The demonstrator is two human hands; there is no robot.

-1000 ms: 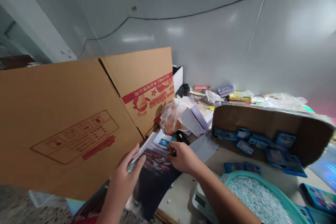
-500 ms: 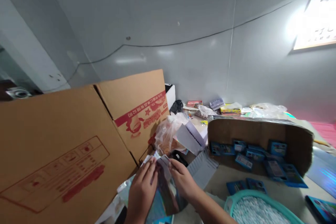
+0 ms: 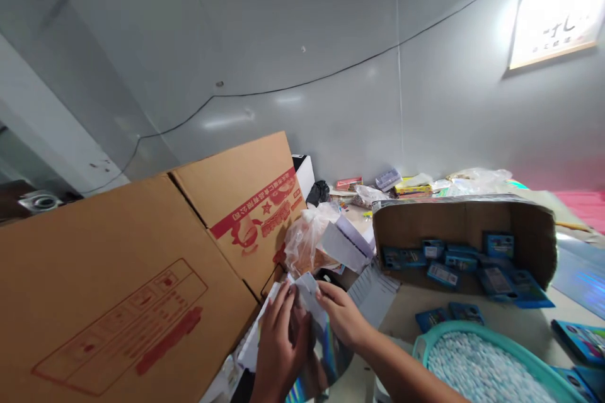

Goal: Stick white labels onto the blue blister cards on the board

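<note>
A shiny, mirror-like bag or sheet (image 3: 322, 352) with rainbow reflections hangs between my two hands, low in the middle of the view. My left hand (image 3: 282, 335) is closed on its left side near the top. The pale upper flap (image 3: 307, 293) of the shiny piece is pinched between the thumb and fingers of my right hand (image 3: 344, 315). White sheets (image 3: 253, 343) show just left of my left hand. What lies beneath the shiny piece is mostly hidden.
A large cardboard box (image 3: 108, 289) fills the left. An open carton (image 3: 466, 220) with several blue packets (image 3: 443, 274) stands at right, behind a teal basket (image 3: 422, 345) of small pale pieces. A plastic bag (image 3: 302, 242) and folded card (image 3: 347, 244) lie beyond my hands.
The view has shifted slightly. My left hand has turned, its fingers more bent around the shiny piece, and more of the white sheets shows beside it. My right hand still pinches the upper edge.
</note>
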